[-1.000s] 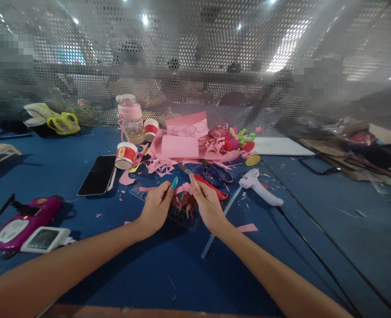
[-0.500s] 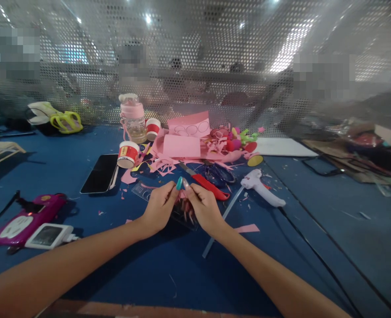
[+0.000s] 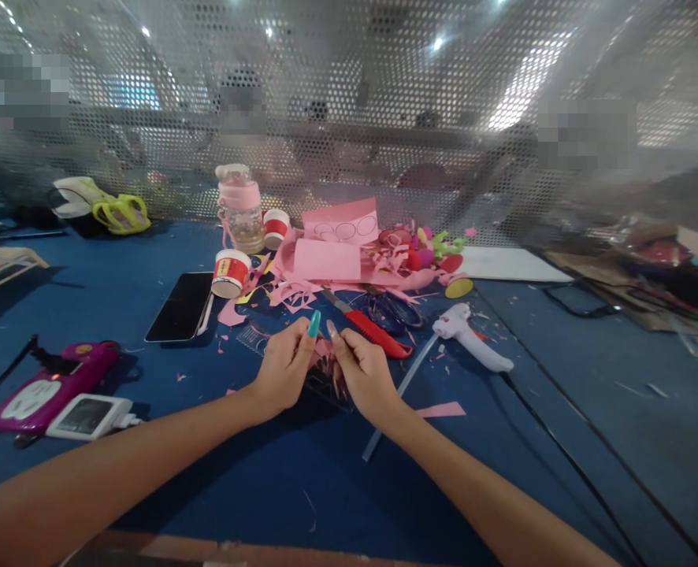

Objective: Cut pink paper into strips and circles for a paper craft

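My left hand (image 3: 284, 362) and my right hand (image 3: 364, 370) meet low over the middle of the blue table. Both are closed on a small pink piece (image 3: 324, 352), perhaps paper, that shows between the thumbs; its exact shape is mostly hidden by my fingers. The thumbs point up and stand a little apart, with long nails. Just beyond the right hand lies a red-handled knife (image 3: 378, 334), and a clear stencil ruler (image 3: 252, 337) lies beside the left hand. To the right of my right hand rests a white glue gun (image 3: 472, 339) with a long glue stick.
Pink paper sheets (image 3: 327, 259) and scraps heap at the back, near paper cups (image 3: 231, 274) and a clear bottle (image 3: 239, 213). A phone (image 3: 180, 309), a purple power strip (image 3: 47, 390) and a white charger (image 3: 87, 417) lie left. Behind stands a perforated metal screen (image 3: 337, 142).
The thumbs, touching before, have moved apart, and more of the pink piece shows between them. The view has shifted slightly; the things on the table have stayed put.
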`<control>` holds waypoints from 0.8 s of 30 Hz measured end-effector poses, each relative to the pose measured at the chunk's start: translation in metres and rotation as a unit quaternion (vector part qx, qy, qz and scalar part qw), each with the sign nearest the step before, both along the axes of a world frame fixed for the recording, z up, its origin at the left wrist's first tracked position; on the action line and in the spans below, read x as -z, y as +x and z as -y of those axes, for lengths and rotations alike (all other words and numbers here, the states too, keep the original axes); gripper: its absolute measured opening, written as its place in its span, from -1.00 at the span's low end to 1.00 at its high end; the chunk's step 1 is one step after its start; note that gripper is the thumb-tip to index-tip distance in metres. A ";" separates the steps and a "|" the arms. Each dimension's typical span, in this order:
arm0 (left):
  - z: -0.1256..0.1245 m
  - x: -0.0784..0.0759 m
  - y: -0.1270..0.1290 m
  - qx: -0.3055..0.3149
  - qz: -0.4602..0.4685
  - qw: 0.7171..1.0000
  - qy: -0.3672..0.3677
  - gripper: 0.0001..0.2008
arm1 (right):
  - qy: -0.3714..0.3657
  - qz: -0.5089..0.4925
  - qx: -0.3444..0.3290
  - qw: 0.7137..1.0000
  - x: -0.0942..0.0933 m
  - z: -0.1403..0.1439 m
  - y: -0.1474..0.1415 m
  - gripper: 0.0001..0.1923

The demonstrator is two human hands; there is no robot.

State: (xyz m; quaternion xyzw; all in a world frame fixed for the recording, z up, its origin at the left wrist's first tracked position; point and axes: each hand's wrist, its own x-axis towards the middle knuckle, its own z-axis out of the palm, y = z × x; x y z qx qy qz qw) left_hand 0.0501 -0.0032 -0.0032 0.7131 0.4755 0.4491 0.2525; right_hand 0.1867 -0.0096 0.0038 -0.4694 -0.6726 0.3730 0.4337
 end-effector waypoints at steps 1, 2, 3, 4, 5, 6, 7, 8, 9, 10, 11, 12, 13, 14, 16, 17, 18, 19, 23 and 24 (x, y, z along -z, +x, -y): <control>0.000 0.000 -0.001 0.017 -0.002 1.000 0.002 -0.68 | -0.002 0.004 -0.001 1.000 0.000 0.000 0.000 -0.60; 0.000 -0.001 -0.001 0.032 -0.004 0.999 0.003 -0.69 | -0.004 0.007 -0.002 1.000 0.000 0.000 0.000 -0.60; 0.000 -0.001 -0.002 0.040 -0.008 0.999 0.008 -0.69 | -0.004 0.011 -0.002 1.000 0.000 0.000 0.000 -0.60; 0.000 -0.001 -0.002 0.043 -0.009 0.999 0.014 -0.69 | -0.002 0.016 -0.002 1.000 0.001 0.000 0.000 -0.61; 0.000 -0.001 -0.002 0.047 -0.007 0.999 0.023 -0.69 | 0.002 0.021 -0.002 1.000 0.001 0.000 0.000 -0.62; 0.001 0.000 -0.003 0.053 -0.003 0.998 0.032 -0.68 | 0.007 0.028 -0.002 1.000 0.001 -0.001 0.001 -0.64; 0.001 0.000 -0.003 0.062 -0.001 0.997 0.036 -0.68 | 0.015 0.034 -0.003 0.999 0.002 -0.001 0.001 -0.66; 0.001 0.000 -0.003 0.072 0.000 0.997 0.035 -0.69 | 0.025 0.042 -0.004 0.999 0.002 -0.001 0.001 -0.68; 0.001 0.000 -0.002 0.081 -0.001 0.996 0.031 -0.71 | 0.036 0.050 -0.004 0.998 0.002 -0.002 0.001 -0.70; 0.001 0.000 -0.002 0.086 -0.006 0.996 0.024 -0.72 | 0.045 0.059 -0.004 0.997 0.002 -0.002 0.001 -0.71; 0.000 0.000 -0.001 0.085 -0.013 0.996 0.017 -0.73 | 0.052 0.067 -0.004 0.996 0.002 -0.002 0.001 -0.71; 0.000 0.000 -0.001 0.080 -0.018 0.997 0.012 -0.73 | 0.055 0.074 -0.005 0.996 0.002 -0.002 0.001 -0.71; 0.000 0.001 0.000 0.074 -0.020 0.997 0.010 -0.72 | 0.054 0.078 -0.006 0.995 0.002 -0.002 0.001 -0.71; 0.000 0.001 0.000 0.067 -0.020 0.998 0.010 -0.71 | 0.051 0.080 -0.005 0.995 0.002 -0.002 0.001 -0.69; 0.000 0.001 0.000 0.054 -0.020 0.998 0.008 -0.70 | 0.045 0.077 -0.005 0.996 0.001 -0.001 0.000 -0.67; 0.000 0.001 0.000 0.050 -0.020 0.999 0.006 -0.70 | 0.043 0.075 -0.004 0.996 0.001 -0.001 0.000 -0.67; 0.000 0.001 0.000 0.048 -0.021 0.999 0.002 -0.70 | 0.041 0.073 -0.003 0.996 0.001 0.000 0.000 -0.67; -0.001 0.001 0.000 0.047 -0.021 0.999 -0.001 -0.70 | 0.040 0.071 -0.002 0.997 0.001 0.000 -0.001 -0.66; -0.001 0.000 0.000 0.044 -0.018 0.999 -0.016 -0.70 | 0.043 0.070 0.001 0.997 0.000 0.001 -0.001 -0.66; -0.001 0.001 0.000 0.040 -0.015 0.999 -0.021 -0.70 | 0.043 0.067 0.002 0.997 0.000 0.001 -0.001 -0.66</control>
